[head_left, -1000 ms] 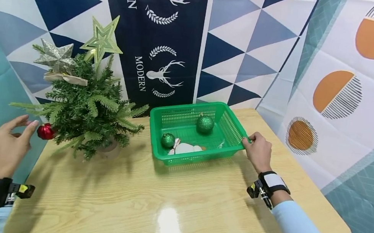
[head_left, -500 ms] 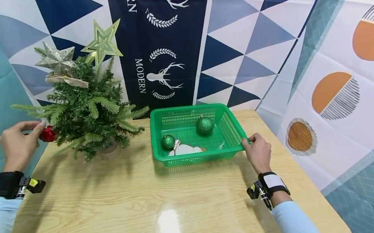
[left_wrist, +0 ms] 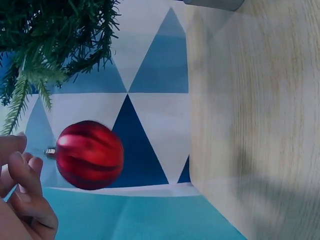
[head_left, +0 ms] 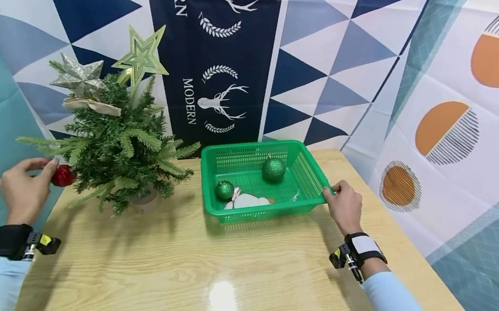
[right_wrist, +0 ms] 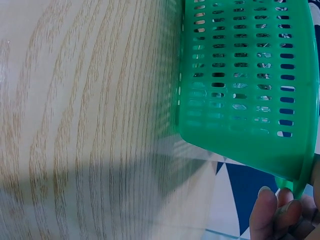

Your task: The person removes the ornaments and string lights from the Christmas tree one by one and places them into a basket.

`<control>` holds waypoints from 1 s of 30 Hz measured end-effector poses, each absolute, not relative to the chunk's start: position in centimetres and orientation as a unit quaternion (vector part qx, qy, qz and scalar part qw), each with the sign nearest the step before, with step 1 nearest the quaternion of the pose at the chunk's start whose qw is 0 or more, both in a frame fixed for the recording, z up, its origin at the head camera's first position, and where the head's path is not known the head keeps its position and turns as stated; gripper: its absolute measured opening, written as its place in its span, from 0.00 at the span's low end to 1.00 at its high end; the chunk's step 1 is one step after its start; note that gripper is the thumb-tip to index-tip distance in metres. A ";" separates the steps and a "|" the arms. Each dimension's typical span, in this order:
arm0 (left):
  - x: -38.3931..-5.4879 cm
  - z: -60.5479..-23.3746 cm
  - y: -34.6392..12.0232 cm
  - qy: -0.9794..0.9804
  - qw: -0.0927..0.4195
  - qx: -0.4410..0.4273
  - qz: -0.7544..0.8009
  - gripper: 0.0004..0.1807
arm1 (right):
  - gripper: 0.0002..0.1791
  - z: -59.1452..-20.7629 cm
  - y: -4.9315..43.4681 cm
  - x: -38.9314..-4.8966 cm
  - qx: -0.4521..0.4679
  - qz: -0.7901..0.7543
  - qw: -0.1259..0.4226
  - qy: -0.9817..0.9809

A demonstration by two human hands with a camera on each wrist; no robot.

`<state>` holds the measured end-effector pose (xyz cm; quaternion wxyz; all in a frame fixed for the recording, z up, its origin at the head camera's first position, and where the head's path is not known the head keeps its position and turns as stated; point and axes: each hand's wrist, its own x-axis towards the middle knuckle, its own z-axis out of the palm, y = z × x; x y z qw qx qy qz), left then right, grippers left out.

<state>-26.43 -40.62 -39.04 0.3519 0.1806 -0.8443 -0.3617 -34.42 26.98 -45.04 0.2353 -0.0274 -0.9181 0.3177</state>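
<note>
My left hand (head_left: 26,186) is beside the small Christmas tree (head_left: 125,146), fingertips together above the cap of a red bauble (left_wrist: 90,155). It pinches the bauble's thin hanging loop, which barely shows; the ridged, shiny bauble hangs below the fingers, in front of a branch tip (left_wrist: 17,107). My right hand (head_left: 345,202) grips the right rim of a green plastic basket (right_wrist: 245,115), with fingers curled under the rim's edge in the right wrist view. Inside the basket lie two glittery green baubles (head_left: 273,169) and a flat white ornament (head_left: 249,201) with a ribbon.
A pale green star (head_left: 142,57) tops the tree; a silver star (head_left: 82,76) and a cream bow (head_left: 92,106) sit at its upper left. The tree and basket stand on a wooden table (head_left: 171,270). Patterned cloth (head_left: 304,79) covers the walls close behind.
Over the last second my left hand has moved right, from a small gap up to the red bauble beside the tree. The right hand stays on the basket rim.
</note>
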 end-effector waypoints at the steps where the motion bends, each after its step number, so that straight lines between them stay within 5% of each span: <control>1: -26.5 -38.9 -40.6 -0.845 0.350 0.183 -0.361 0.26 | 0.12 -45.1 27.0 -34.4 -0.026 0.318 0.236 -0.918; 7: -26.4 -38.8 -40.9 -0.843 0.341 0.189 -0.370 0.24 | 0.12 -45.2 26.9 -34.2 -0.030 0.320 0.229 -0.919; 13: -25.6 -38.1 -40.8 -0.808 0.397 0.157 -0.406 0.13 | 0.12 -45.0 26.7 -34.1 -0.024 0.324 0.229 -0.918; 21: -24.2 -33.7 -37.8 -0.801 0.452 0.163 -0.356 0.21 | 0.12 -44.5 27.0 -33.9 -0.018 0.326 0.244 -0.913; 30: -26.4 -34.5 -41.1 -0.801 0.426 0.189 -0.376 0.14 | 0.12 -44.8 26.9 -34.3 -0.026 0.325 0.232 -0.917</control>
